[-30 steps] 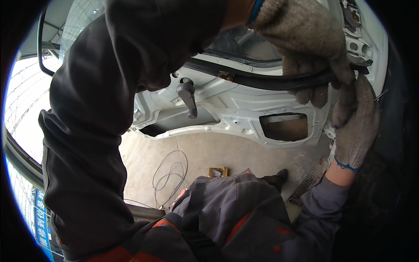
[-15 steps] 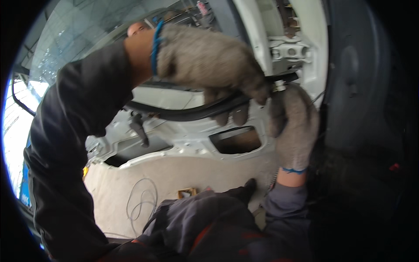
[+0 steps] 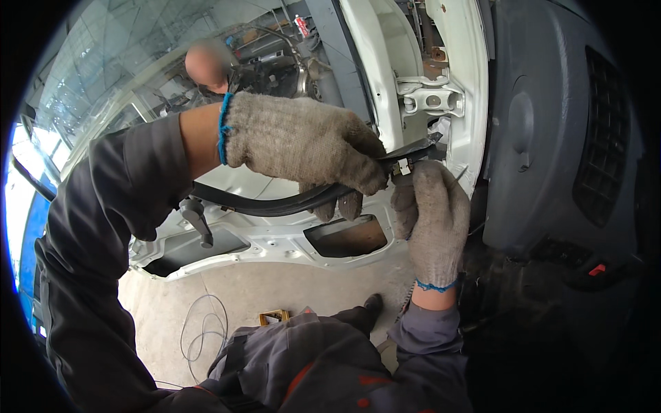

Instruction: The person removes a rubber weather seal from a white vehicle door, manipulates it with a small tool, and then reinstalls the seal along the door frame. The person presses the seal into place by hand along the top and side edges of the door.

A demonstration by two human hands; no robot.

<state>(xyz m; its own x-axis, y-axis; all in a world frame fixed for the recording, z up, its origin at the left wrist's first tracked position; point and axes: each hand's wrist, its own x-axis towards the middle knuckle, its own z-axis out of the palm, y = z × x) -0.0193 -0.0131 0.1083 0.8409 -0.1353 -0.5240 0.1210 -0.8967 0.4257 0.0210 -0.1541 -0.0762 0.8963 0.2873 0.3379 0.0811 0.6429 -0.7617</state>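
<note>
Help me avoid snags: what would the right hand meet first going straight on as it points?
Likely the end of the black strip, just beyond the right hand in this view; depth is unclear.

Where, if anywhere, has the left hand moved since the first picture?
Yes: the left hand shifted left; its fingertips were by the right edge of the right-hand cutout in the door, now nearer its middle, though the camera moved too.

Ref door panel (image 3: 279, 242): strip (image 3: 265, 206) over it, crank (image 3: 197, 220) at its left, dashboard (image 3: 540, 151) right, box (image 3: 274, 317) before it on floor (image 3: 296, 286).
</note>
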